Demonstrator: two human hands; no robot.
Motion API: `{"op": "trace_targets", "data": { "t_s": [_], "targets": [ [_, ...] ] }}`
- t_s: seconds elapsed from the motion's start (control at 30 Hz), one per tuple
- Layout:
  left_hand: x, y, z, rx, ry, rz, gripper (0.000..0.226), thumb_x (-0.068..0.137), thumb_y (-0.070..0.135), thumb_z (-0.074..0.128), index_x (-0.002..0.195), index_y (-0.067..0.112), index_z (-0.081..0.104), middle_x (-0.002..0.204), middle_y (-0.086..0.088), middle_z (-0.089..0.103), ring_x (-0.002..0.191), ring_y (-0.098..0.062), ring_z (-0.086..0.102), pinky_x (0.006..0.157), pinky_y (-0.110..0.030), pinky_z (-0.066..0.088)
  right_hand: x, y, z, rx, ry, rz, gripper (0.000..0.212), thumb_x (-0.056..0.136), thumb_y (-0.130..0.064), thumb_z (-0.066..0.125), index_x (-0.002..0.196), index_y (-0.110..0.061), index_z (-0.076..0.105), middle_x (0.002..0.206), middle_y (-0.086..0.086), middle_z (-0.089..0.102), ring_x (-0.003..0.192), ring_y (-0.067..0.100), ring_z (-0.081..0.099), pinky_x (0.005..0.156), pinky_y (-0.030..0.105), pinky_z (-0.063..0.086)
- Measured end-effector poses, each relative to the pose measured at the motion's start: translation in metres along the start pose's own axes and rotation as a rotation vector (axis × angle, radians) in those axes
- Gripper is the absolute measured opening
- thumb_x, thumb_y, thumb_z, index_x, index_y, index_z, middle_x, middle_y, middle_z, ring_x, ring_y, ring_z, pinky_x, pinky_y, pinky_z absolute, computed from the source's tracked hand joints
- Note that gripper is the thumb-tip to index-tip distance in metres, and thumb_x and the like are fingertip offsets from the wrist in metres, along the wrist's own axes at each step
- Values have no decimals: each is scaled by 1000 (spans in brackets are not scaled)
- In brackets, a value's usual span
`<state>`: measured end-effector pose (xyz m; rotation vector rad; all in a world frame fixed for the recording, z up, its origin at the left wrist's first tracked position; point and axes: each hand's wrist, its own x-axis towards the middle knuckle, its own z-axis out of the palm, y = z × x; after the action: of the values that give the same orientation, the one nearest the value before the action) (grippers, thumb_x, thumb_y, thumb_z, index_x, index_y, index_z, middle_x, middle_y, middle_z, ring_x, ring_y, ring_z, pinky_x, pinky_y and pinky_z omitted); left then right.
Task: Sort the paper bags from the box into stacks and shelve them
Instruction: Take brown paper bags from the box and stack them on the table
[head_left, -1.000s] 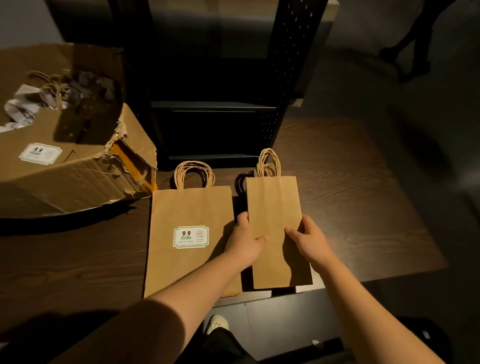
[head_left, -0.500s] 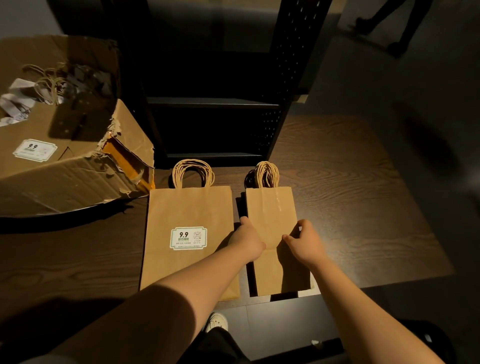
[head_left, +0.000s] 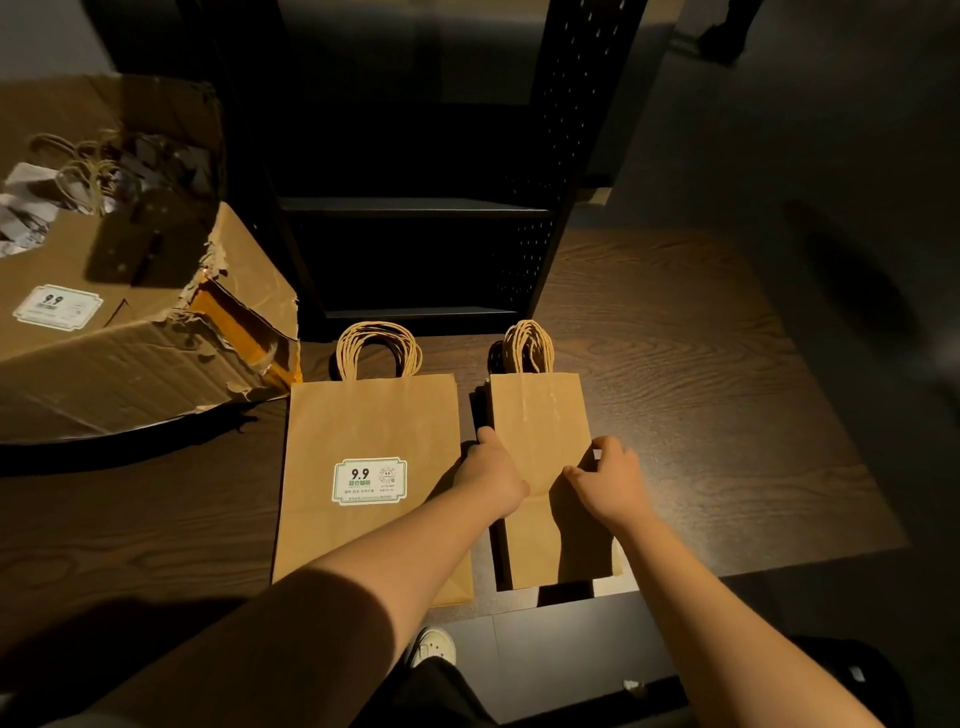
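Two stacks of flat brown paper bags lie on the dark wooden table (head_left: 701, 374). The wide stack (head_left: 371, 431) carries a white 9.9 label on top. To its right lies the narrow stack (head_left: 540, 415), its bottom end hanging over the table's front edge. My left hand (head_left: 493, 470) grips the narrow stack's left edge, fingers curled under it. On the opposite edge my right hand (head_left: 608, 478) holds the stack, thumb on top. The torn cardboard box (head_left: 135, 353) stands at the left with more bags inside.
A black metal shelf unit (head_left: 415, 208) stands behind the table, its low shelves dark. A shoe (head_left: 431, 644) shows on the floor below the table edge. A person's feet (head_left: 722, 36) are on the floor at the far top right.
The narrow stack has been squared up and now lies straighter, parallel to the wide stack. Both hands have slid to its side edges. The view has tilted slightly.
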<state>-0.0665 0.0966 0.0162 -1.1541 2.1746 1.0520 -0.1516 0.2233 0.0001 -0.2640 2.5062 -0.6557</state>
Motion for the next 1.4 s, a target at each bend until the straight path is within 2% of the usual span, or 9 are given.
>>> {"op": "trace_targets", "data": {
  "t_s": [0.07,0.17,0.37,0.7,0.83,0.9,1.0,1.13,1.4],
  "targets": [
    [0,-1,0,11,20,2,65,86,26,69,135,12,28,132,-11,45,97,-21,53,58,-26,40,2,2,0,50,18,27,60,88,-32,66,138,-9,42,134,15,44,120,31,50,102,44,45],
    [5,-1,1,-183,40,-17,63,90,28,61,141,12,28,136,-10,43,91,-19,49,51,-24,38,6,1,-2,412,-30,135,62,94,-32,58,145,-7,34,123,15,55,101,27,60,79,35,51],
    [3,1,2,-718,-75,-126,42,98,24,44,139,18,38,118,-1,54,102,-24,55,89,-36,49,5,-13,-6,600,-163,183,24,99,-34,48,108,-15,58,81,6,60,76,22,59,63,31,46],
    [4,4,1,-772,-136,-190,46,92,25,48,137,23,40,124,-5,54,108,-27,54,97,-45,48,4,-16,0,574,-135,172,25,98,-33,51,110,-13,59,87,9,61,72,19,58,57,28,44],
    [0,8,-7,-632,-109,-134,70,95,22,49,155,21,12,146,-7,41,123,-29,48,90,-34,42,5,-21,0,347,-80,174,41,95,-36,52,122,-6,53,107,16,61,93,28,61,78,40,52],
    [-5,11,-17,-520,-49,-32,79,96,20,50,156,22,-1,156,-6,28,131,-29,42,88,-33,41,3,-33,-4,53,37,110,52,94,-38,54,134,-6,46,133,17,49,120,33,49,100,43,41],
    [-17,17,-42,-469,43,130,79,95,20,54,155,28,4,156,-6,31,129,-28,46,94,-33,45,-8,-68,-12,17,117,-105,48,94,-31,56,137,-11,47,142,12,43,131,29,39,107,41,34],
    [-41,10,-98,-485,137,286,71,97,20,52,155,27,13,158,-4,27,139,-26,35,108,-39,36,-29,-130,-18,167,49,-376,24,94,-11,52,116,-14,62,117,2,61,111,17,56,87,27,44],
    [-80,-60,-236,-553,321,454,34,97,16,51,130,20,54,124,5,58,113,-8,52,93,-24,42,-68,-273,5,234,43,-743,13,92,-12,55,96,-20,64,96,0,63,90,13,60,79,28,50]
  ]
}}
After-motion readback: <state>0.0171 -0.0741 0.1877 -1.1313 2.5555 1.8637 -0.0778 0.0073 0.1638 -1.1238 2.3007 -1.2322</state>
